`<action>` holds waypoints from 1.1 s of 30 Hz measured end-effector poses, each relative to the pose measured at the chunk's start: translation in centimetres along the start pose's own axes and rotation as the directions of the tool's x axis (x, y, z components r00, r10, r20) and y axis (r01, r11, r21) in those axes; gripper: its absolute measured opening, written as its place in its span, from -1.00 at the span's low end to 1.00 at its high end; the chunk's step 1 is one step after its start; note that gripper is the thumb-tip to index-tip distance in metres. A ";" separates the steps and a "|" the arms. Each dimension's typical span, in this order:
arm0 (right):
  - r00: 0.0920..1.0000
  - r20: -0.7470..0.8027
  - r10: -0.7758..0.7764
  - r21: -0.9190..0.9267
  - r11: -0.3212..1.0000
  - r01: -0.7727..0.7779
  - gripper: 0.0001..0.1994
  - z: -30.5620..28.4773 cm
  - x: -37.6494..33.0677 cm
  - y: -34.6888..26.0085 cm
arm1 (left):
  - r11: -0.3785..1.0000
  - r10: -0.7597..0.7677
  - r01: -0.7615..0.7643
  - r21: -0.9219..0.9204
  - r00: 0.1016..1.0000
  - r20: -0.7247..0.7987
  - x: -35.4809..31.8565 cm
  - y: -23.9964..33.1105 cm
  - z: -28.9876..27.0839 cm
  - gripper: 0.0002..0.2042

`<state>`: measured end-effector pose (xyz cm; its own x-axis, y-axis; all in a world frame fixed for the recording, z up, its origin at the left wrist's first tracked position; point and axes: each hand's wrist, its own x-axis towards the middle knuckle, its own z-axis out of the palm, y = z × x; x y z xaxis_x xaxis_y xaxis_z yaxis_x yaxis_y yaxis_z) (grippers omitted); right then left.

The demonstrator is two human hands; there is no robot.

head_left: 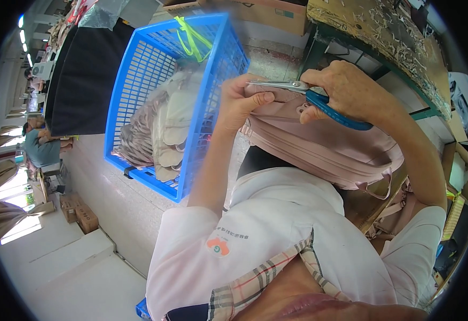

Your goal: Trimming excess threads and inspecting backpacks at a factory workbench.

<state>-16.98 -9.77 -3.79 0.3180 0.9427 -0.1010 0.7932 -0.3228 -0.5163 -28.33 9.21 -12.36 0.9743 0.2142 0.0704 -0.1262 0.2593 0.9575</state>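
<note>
A pale pink backpack [319,150] rests on my lap, held up close in front of me. My left hand [239,101] pinches its top edge between thumb and fingers. My right hand [346,88] grips small thread snips with a blue handle [333,109]; their metal blades [277,84] point left, toward my left hand's fingertips at the bag's top seam. A pink strap with a buckle [397,206] hangs down on the right.
A blue plastic crate [132,91] holding beige fabric pieces [172,128] stands on the floor to the left, a yellow-green tie on its rim. A green-framed workbench [389,48] is at upper right. Cardboard boxes [79,211] and a seated person [41,147] are far left.
</note>
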 end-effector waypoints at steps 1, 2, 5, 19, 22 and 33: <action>0.999 -0.039 -0.015 -0.007 1.000 0.015 -0.48 0.2 -0.1 0.1 | 1.000 -0.001 0.001 -0.002 1.000 0.005 0.1 0.0 0.1 -0.78; 0.997 -0.077 -0.030 -0.015 0.999 0.029 -0.49 0.3 -0.2 0.3 | 1.000 -0.016 0.016 -0.009 1.000 -0.007 0.1 0.0 0.3 -0.78; 0.984 -0.178 0.003 -0.019 1.000 -0.006 -0.52 0.2 -0.9 0.9 | 1.000 0.002 0.000 0.027 0.999 -0.052 0.4 -0.6 -0.4 -0.80; 0.821 -0.505 0.267 0.737 0.628 0.250 -0.10 5.6 -4.5 -1.9 | 0.872 0.485 -0.397 0.286 0.624 -0.613 -10.4 9.8 -4.3 -0.92; 0.899 -0.403 0.172 0.860 0.408 0.307 0.07 7.0 -1.7 -5.4 | 0.975 0.223 -0.169 0.145 0.747 -0.627 -10.2 6.9 3.2 -0.82; 0.878 -0.343 0.333 0.830 0.545 0.117 -0.56 6.8 -0.4 -3.2 | 0.485 0.682 -0.449 0.751 0.732 -0.003 -6.4 -0.4 7.9 -0.72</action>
<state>-23.21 -8.54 -7.90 0.7214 0.6918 0.0312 0.0390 0.0044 -0.9992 -33.07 0.30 -10.99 0.6264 0.3361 0.7033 -0.3579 -0.6775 0.6425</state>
